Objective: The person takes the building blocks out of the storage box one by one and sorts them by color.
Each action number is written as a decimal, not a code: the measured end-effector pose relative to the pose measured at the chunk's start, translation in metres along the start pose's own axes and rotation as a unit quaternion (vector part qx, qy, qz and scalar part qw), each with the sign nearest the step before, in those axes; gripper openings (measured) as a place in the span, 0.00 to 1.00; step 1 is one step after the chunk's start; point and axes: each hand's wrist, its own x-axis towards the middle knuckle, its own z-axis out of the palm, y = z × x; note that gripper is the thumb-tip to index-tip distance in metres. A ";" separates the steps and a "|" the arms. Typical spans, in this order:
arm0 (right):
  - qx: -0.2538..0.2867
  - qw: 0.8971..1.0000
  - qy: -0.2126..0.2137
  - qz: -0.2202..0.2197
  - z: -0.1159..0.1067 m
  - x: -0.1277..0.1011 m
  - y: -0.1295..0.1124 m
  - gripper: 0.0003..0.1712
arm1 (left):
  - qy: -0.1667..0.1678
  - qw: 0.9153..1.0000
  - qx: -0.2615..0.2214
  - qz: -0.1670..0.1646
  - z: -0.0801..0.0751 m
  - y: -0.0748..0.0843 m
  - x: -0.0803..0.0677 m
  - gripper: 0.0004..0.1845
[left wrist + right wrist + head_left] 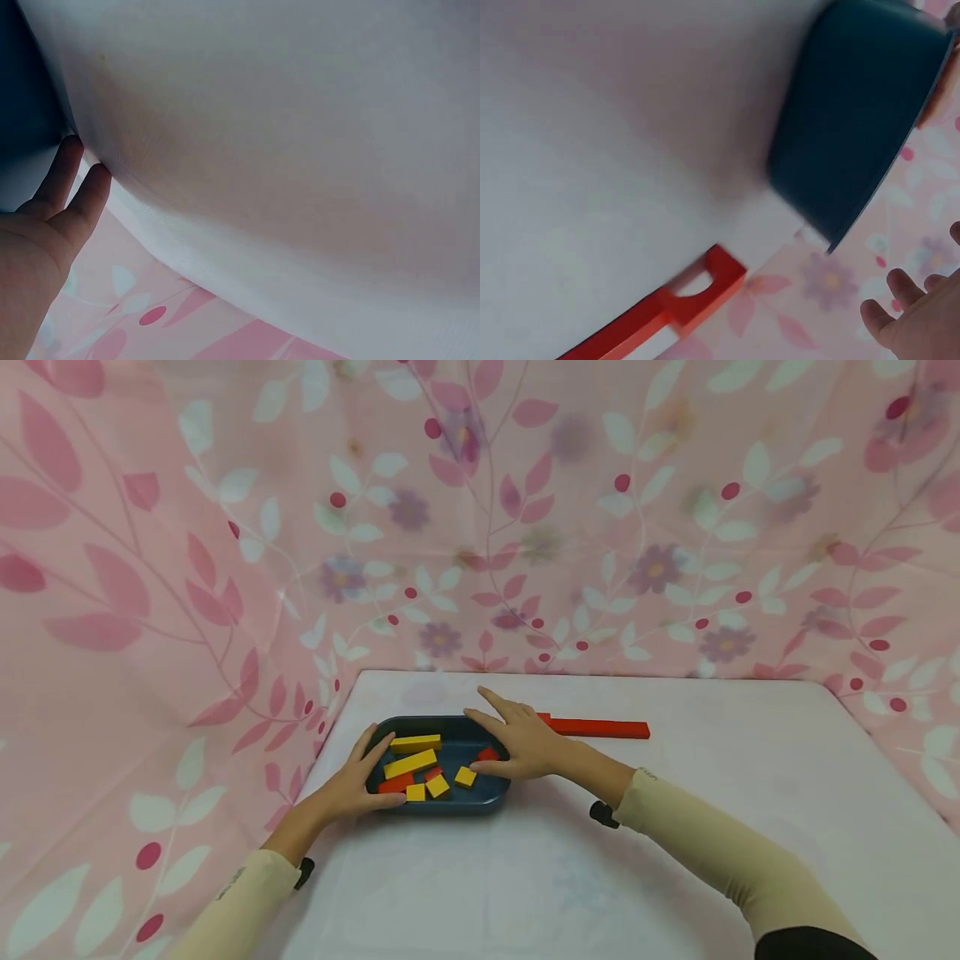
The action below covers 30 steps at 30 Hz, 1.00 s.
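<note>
A dark blue tray (pixel 450 807) with rounded corners stands toward the left of the white table. Yellow blocks (pixel 410 765) and red blocks (pixel 396 783) lie loose in it. My left hand (pixel 352 781) holds the tray's left end, its thumb along the near rim; in the left wrist view two fingertips (pixel 96 180) show beside the tray's outer wall. Over the right end my right hand (pixel 525 743) is spread with fingers extended, nothing in its grasp. The right wrist view shows that hand apart from the tray wall (pixel 855 112).
Behind the right hand lies a long red bar (pixel 600 728) with a notched red block (pixel 724 274) at its left end. The white table (pixel 525 885) meets a pink floral cloth (pixel 570 527) at the back and left.
</note>
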 end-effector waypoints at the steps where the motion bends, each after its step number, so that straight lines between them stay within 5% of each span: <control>1: 0.007 1.000 0.005 -0.008 0.001 0.002 -0.003 0.51 | 0.001 1.000 0.000 0.000 0.000 -0.001 0.000 0.58; 13: 0.063 0.994 0.032 -0.079 0.022 0.038 -0.032 0.45 | 0.004 1.000 0.006 0.006 0.000 -0.002 0.000 0.58; 30: 0.206 0.977 -0.014 -0.054 0.064 0.076 -0.069 0.32 | 0.016 0.999 -0.003 0.028 0.000 -0.001 -0.001 0.62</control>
